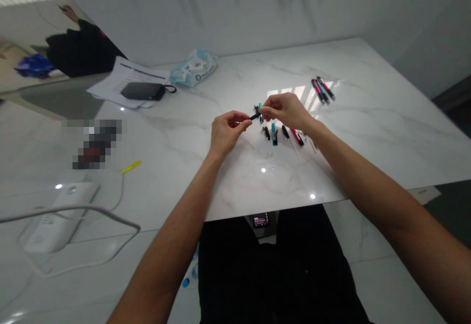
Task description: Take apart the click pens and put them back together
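1. A black pen (253, 116) is bridging the left hand (228, 133) and right hand (287, 111).
2. A row of pens (283, 137) is blocking passage just beyond them, rightward.
3. A cluster of pens (322, 89) is obstructing the far right of the marble table (386, 137).
4. A power bank (143, 91) and wipes packet (194, 68) are obstructing its far left.
5. Room is remaining along the near edge.

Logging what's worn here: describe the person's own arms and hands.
The left forearm and right forearm are bare, without sleeves. The left hand and right hand wear no gloves, and no watch or ring shows. Black clothing covers the lap.
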The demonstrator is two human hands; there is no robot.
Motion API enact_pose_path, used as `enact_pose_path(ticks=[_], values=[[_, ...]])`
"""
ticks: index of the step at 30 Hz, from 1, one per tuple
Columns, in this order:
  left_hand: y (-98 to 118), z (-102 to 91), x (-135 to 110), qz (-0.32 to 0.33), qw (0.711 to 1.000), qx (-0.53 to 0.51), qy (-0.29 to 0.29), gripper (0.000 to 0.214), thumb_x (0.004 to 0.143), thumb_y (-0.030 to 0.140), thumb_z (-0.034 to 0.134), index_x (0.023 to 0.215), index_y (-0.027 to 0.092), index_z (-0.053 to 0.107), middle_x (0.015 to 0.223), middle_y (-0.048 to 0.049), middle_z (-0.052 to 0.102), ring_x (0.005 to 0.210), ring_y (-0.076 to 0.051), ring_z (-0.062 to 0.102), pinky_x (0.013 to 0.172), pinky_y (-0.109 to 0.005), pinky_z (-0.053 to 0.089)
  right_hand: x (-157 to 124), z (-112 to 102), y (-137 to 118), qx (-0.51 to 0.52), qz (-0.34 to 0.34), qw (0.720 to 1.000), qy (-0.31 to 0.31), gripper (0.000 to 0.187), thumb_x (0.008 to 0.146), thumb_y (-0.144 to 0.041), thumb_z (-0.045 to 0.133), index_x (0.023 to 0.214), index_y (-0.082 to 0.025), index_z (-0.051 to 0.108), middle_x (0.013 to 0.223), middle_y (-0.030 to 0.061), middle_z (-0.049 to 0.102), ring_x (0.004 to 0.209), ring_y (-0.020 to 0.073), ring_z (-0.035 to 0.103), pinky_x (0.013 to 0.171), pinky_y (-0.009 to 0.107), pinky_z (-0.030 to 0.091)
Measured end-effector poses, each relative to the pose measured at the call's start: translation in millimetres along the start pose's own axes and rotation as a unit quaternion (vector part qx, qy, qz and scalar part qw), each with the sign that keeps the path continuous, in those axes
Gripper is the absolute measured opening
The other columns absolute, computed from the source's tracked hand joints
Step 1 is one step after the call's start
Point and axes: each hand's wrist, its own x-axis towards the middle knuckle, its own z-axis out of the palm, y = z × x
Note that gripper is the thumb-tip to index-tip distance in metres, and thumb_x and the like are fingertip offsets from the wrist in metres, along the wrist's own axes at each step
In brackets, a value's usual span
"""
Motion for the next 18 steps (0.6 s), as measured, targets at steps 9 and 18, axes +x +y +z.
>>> enact_pose_path(ticks=[9,18], values=[[-3.5,0.7,0.2,0.016,1.000,0.025,0.010,0.021,0.082,0.035,0.087,0.095,0.019,0.083,0.090,-0.0056,0.083,0.075,-0.016,0.076,0.076,-0.030,0.065,0.0,0.2,2.2,0.006,-0.019,1.000,-0.009,0.042,0.080,-0.056,0.092,0.094,-0.018,0.081,0.087,0.0087,0.081,0.082,0.0221,0.076,0.080,0.039,0.063],[3.6,2.6,-6.8,0.052,0.995,0.081,0.008,0.020,0.082,0.024,0.086,0.101,0.022,0.081,0.102,-0.0051,0.084,0.087,-0.018,0.080,0.086,-0.032,0.067,-4.7,2.5,-4.5,-0.176,0.001,0.984,-0.015,0.049,0.101,-0.059,0.067,0.077,-0.017,0.076,0.069,0.0064,0.073,0.068,0.0168,0.065,0.070,0.036,0.051]])
